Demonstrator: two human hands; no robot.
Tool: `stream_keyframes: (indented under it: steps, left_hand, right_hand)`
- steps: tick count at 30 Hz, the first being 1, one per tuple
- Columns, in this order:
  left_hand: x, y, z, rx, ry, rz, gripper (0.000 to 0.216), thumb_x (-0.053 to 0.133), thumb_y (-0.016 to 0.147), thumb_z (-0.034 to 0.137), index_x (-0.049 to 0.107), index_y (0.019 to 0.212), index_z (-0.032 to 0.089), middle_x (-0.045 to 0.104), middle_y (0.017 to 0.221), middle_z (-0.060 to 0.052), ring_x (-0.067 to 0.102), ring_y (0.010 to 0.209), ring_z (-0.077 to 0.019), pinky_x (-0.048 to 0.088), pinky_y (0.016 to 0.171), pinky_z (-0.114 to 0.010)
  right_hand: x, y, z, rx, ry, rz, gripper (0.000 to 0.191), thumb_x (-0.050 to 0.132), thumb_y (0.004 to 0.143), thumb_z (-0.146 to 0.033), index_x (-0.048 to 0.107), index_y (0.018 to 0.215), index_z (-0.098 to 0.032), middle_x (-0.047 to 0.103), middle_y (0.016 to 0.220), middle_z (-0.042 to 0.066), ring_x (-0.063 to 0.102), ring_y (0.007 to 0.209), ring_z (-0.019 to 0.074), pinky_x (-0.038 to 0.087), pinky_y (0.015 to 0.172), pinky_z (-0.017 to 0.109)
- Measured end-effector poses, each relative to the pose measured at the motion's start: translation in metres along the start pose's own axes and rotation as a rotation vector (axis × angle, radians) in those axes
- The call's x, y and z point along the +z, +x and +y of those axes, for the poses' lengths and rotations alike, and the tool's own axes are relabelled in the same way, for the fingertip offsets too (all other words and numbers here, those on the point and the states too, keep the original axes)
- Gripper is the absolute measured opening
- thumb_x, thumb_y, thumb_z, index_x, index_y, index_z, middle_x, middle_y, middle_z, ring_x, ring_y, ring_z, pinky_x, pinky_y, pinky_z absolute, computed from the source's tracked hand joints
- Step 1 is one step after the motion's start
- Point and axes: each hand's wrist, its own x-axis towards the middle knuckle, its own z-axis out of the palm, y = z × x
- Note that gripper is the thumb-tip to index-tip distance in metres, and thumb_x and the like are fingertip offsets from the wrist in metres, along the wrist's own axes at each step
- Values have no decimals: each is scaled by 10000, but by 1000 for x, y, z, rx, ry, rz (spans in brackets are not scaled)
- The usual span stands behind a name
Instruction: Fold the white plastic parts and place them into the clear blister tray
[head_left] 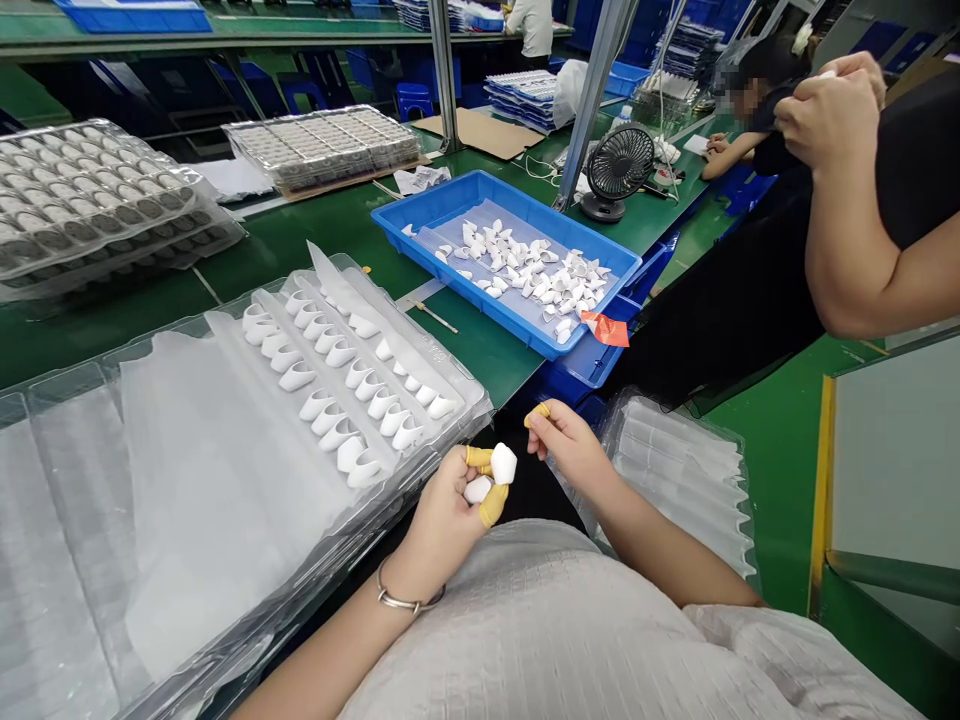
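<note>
Near my lap, my left hand (441,512) pinches a small white hollow plastic piece (504,464) between fingertips in yellow finger cots. A second white piece (478,489) sits tucked against the fingers of that hand. Just to the right, my right hand (574,440) is closed, thumb and a yellow-cotted finger together; whether anything lies between them is hidden. On my left, a clear plastic tray (180,625) lined with white sheet bears rows of similar white pieces (339,352). Beyond my hands, a blue tray (450,275) contains a loose heap of such pieces (536,265).
Stacked trays of parts (322,145) stand at the back left of the green bench (300,240). A small black fan (619,165), a metal post (596,90) and an orange tag (606,329) are ahead. At right, a co-worker's raised hands (832,110) are above a stack of clear trays (667,470).
</note>
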Motion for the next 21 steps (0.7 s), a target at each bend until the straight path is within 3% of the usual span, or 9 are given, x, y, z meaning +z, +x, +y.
stream_keyframes:
  steps: [2,5,10,14,18,21]
  left_hand:
    - [0,1,1,-12,-10,8,221,637,786,255,518,960,187,601,813,3,565,691,-130,395,586,-232]
    - [0,2,2,-4,-26,15,222,639,785,263,511,951,188,603,815,1,563,693,-130,393,589,-234]
    - [1,2,1,5,-11,10,222,635,784,269,508,948,189,614,821,-3,573,694,-133,405,591,-237]
    - [1,1,-3,34,65,46,207,621,790,271,518,953,197,629,857,-15,606,741,-156,438,615,-254]
    - [-1,0,-2,97,297,61,189,623,796,265,535,951,203,648,897,-29,627,764,-184,466,666,-297]
    - [-4,-1,-1,113,400,55,166,623,798,252,536,931,204,651,893,-30,627,747,-189,462,658,-305]
  right_hand:
    - [-2,-1,1,-4,2,9,171,598,852,-368,583,926,-215,592,820,3,603,723,130,466,607,248]
    - [-4,-4,1,11,-3,14,232,632,818,-325,607,1031,-235,603,880,10,610,793,145,474,672,273]
    - [-3,-8,-5,62,37,-26,223,635,818,-388,637,947,-207,614,797,15,585,722,144,449,665,290]
    - [2,-16,-12,33,49,-95,251,621,833,-444,613,879,-197,539,687,-21,507,622,117,418,613,272]
    - [12,-25,-19,-28,-138,-157,300,768,714,-389,554,795,-195,494,695,-45,443,605,97,361,550,238]
    - [16,-26,-21,-41,-189,-180,290,695,794,-422,535,736,-187,522,685,-30,476,608,104,372,539,237]
